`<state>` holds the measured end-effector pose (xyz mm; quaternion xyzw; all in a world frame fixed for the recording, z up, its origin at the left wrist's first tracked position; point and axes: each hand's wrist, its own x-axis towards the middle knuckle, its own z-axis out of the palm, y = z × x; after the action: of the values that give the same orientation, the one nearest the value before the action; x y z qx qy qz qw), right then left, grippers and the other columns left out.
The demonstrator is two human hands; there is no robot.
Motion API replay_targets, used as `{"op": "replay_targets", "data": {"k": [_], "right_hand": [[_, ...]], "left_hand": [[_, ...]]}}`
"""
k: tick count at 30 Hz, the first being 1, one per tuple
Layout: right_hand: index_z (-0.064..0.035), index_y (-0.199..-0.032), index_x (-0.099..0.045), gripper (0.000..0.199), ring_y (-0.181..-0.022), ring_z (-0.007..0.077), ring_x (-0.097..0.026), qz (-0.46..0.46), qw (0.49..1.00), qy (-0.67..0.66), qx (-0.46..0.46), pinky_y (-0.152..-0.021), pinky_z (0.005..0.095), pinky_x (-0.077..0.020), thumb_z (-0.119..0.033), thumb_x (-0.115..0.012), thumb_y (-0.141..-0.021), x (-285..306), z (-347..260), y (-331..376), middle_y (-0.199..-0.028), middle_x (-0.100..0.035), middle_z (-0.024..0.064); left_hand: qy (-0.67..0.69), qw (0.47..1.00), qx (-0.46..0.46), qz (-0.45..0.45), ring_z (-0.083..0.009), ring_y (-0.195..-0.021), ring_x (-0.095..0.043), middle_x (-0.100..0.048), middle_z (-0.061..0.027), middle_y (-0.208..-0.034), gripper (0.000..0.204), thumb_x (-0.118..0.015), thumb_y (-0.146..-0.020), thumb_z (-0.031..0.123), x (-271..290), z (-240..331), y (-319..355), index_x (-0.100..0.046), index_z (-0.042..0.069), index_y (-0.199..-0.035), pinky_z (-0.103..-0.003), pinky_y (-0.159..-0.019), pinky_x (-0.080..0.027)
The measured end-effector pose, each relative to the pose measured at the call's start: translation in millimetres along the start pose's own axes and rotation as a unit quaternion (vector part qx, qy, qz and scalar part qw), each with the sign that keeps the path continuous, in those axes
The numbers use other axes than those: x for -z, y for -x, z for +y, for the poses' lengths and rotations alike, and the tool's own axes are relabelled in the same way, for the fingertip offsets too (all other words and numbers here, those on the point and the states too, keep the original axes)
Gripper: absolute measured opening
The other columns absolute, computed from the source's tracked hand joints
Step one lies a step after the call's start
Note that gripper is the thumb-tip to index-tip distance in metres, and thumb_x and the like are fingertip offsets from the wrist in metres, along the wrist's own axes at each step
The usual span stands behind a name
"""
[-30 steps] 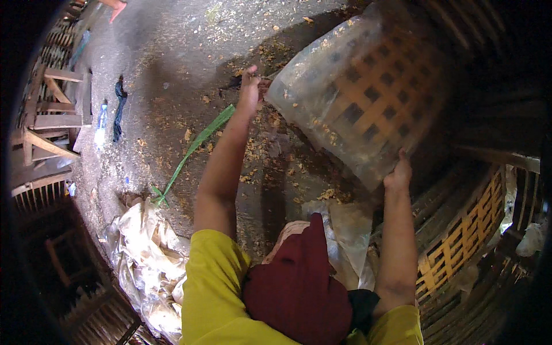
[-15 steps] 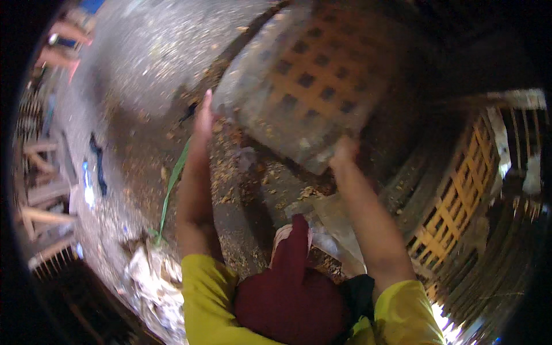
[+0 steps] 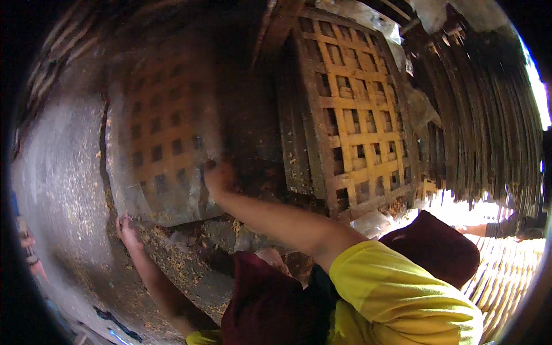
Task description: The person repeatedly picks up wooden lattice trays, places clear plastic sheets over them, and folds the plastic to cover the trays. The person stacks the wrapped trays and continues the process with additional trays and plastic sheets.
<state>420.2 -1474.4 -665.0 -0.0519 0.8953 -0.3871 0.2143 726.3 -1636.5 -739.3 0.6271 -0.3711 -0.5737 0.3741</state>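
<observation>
A rectangular wooden lattice tray (image 3: 172, 123) lies at the left under a cloudy, translucent plastic sheet (image 3: 135, 198). My left hand (image 3: 131, 234) is at its near left corner, fingers stretched toward the edge; whether they press on it I cannot tell. At the tray's near right edge, my right hand (image 3: 219, 181) is closed, its fingers curled on the plastic-covered side. That arm reaches across from the right. The tray's far end fades into shadow and blur.
Another lattice tray (image 3: 362, 115) tops a stack to the right. Beyond it stand rows of dark slats (image 3: 471, 109). Brown crumbs (image 3: 167, 259) litter the grey ground (image 3: 69, 172). Dark red cloth (image 3: 259, 305) covers my knees, near both arms. A wooden post (image 3: 276, 29) slants above.
My view has swung to the right, so the tray and both hands now appear farther left. My left hand is now lower along the tray, by its near corner; my right stays at its right edge.
</observation>
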Motion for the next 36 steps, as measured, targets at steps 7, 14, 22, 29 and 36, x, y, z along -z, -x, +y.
{"op": "replay_targets", "data": {"k": [7,14,22,29,36], "right_hand": [[0.0078,-0.131,-0.031,0.068,-0.119,0.0413,-0.038,-0.002,0.995,-0.065,0.08,-0.101,0.0421,-0.0305,-0.022,-0.061,-0.078,23.5,-18.2,12.0,-0.124,-0.043,0.0295],[-0.0111,-0.117,-0.053,0.036,-0.097,0.0299,-0.06,-0.262,0.931,0.024,0.253,-0.084,0.0393,-0.0472,-0.023,-0.056,-0.084,249.6,-33.2,33.2,-0.111,-0.058,0.0191],[-0.0077,-0.139,-0.025,0.07,-0.123,0.0355,-0.038,0.044,0.95,0.3,0.071,-0.103,0.0406,-0.0309,-0.022,-0.06,-0.08,479.7,111.9,-74.9,-0.137,-0.035,0.0191],[0.0013,-0.133,-0.035,0.055,-0.118,0.0334,-0.044,-0.23,0.81,0.533,-0.084,-0.101,0.0432,-0.0342,-0.02,-0.051,-0.086,511.1,88.6,-93.5,-0.132,-0.039,0.0255],[-0.0024,-0.138,-0.023,0.072,-0.118,0.0365,-0.042,-0.121,0.873,0.429,0.199,-0.099,0.0421,-0.0352,-0.019,-0.061,-0.079,490.8,93.8,-95.7,-0.131,-0.039,0.0247]], "left_hand": [[-0.166,0.974,-0.153,-0.035,-0.0222,-0.094,-0.053,-0.057,-0.0104,-0.105,0.035,-0.057,-0.083,0.011,-23.6,-2.5,-22.0,-0.051,0.002,-0.116,-0.034,-0.085,-0.041],[-0.44,0.799,-0.368,0.184,-0.0342,-0.107,-0.048,-0.054,-0.0187,-0.112,0.038,-0.059,-0.081,0.011,-74.1,30.4,90.3,-0.052,0.004,-0.117,-0.039,-0.092,-0.039],[-0.224,0.872,-0.344,-0.267,-0.0198,-0.105,-0.052,-0.057,-0.0094,-0.11,0.029,-0.056,-0.083,0.005,-128.6,44.8,225.7,-0.054,0.004,-0.112,-0.033,-0.091,-0.04],[-0.264,0.742,-0.177,-0.591,-0.0219,-0.101,-0.056,-0.059,-0.014,-0.108,0.037,-0.057,-0.086,0.01,-230.1,79.0,347.1,-0.048,0.002,-0.121,-0.033,-0.087,-0.044],[-0.436,0.69,-0.043,-0.576,-0.0252,-0.102,-0.054,-0.056,-0.0183,-0.113,0.057,-0.048,-0.09,0.045,-276.8,46.2,353.8,-0.046,-0.001,-0.123,-0.038,-0.085,-0.043]]}}
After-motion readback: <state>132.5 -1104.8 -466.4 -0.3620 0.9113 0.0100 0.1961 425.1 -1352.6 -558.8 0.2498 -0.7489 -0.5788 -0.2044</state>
